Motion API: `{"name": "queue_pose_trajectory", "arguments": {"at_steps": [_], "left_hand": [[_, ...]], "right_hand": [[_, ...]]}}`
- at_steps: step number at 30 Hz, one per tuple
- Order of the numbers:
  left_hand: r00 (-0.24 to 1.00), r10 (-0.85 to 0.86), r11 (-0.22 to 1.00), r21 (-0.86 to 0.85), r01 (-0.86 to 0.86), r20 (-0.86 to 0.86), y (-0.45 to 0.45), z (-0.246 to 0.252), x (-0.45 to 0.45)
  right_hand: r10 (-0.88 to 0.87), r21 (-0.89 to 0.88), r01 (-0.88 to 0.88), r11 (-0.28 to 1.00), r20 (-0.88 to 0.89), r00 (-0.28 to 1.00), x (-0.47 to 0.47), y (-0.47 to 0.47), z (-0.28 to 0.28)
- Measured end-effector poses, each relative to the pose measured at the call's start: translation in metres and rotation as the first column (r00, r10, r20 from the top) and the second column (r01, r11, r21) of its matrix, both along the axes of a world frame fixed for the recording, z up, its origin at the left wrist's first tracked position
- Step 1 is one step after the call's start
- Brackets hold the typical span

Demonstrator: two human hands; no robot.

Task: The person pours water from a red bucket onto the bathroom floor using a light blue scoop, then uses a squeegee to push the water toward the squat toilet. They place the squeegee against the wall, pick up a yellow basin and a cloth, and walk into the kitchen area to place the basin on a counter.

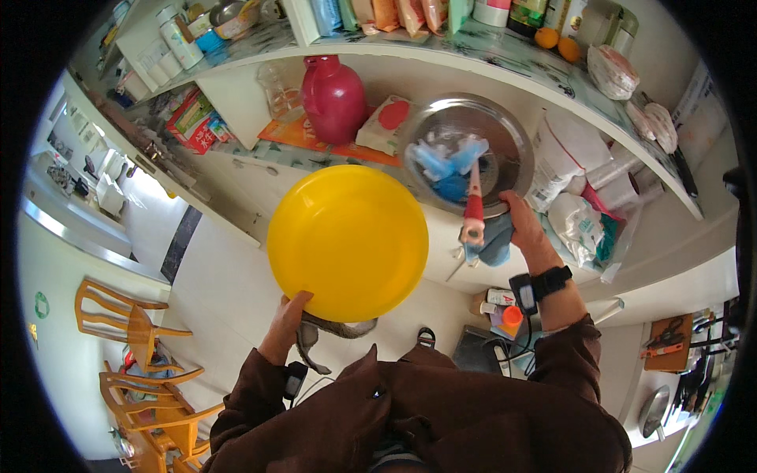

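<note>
My left hand (286, 324) grips the near rim of a round yellow basin (349, 242), tilted so its bare inside faces me. A grey cloth-like strip (309, 343) hangs below that rim. On the right, my right hand (521, 220) holds the rim of a stainless steel basin (513, 151) in front of the shelf. Inside the steel basin are blurred blue and whitish items (449, 165) whose kind I cannot tell. A red and pink handle (474, 207) sticks out over its near rim. Blue-grey cloth (497, 241) shows beneath the steel basin.
A dark pink jug (334, 103) stands on the lower shelf, beside a paper bag (384, 127). Plastic bags (573, 227) and rolls lie at the right. The upper shelf edge (502, 70) juts overhead. Wooden chairs (142, 325) stand left; several containers (505, 313) sit low at right.
</note>
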State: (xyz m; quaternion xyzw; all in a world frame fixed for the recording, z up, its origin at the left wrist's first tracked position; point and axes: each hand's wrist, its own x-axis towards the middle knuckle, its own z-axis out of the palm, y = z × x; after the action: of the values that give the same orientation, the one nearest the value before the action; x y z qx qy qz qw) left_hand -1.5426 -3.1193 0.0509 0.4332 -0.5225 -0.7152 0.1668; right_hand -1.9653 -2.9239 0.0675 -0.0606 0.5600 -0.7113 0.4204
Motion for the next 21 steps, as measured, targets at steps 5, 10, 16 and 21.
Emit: {"name": "queue_pose_trajectory", "arguments": {"at_steps": [5, 10, 16, 21], "left_hand": [[1.000, 0.030, 0.998, 0.060, -0.029, -0.005, 0.006, -0.001, -0.013], [0.996, -0.015, 1.000, 0.023, 0.017, -0.084, 0.018, 0.020, -0.027], [0.988, -0.066, 0.996, 0.046, 0.074, -0.142, 0.027, 0.024, -0.059], [0.956, -0.111, 0.975, 0.157, 0.158, -0.273, 0.035, 0.010, -0.071]], "right_hand": [[0.247, -0.039, -0.261, 0.965, -0.220, 0.944, 0.058, 0.003, 0.026], [0.501, 0.185, -0.508, 0.841, 0.086, 0.861, 0.092, -0.023, 0.022], [0.617, 0.350, -0.544, 0.762, -0.138, 0.775, 0.083, -0.009, 0.042], [0.668, 0.644, -0.308, 0.700, -0.438, 0.602, 0.064, 0.004, 0.041]]}}
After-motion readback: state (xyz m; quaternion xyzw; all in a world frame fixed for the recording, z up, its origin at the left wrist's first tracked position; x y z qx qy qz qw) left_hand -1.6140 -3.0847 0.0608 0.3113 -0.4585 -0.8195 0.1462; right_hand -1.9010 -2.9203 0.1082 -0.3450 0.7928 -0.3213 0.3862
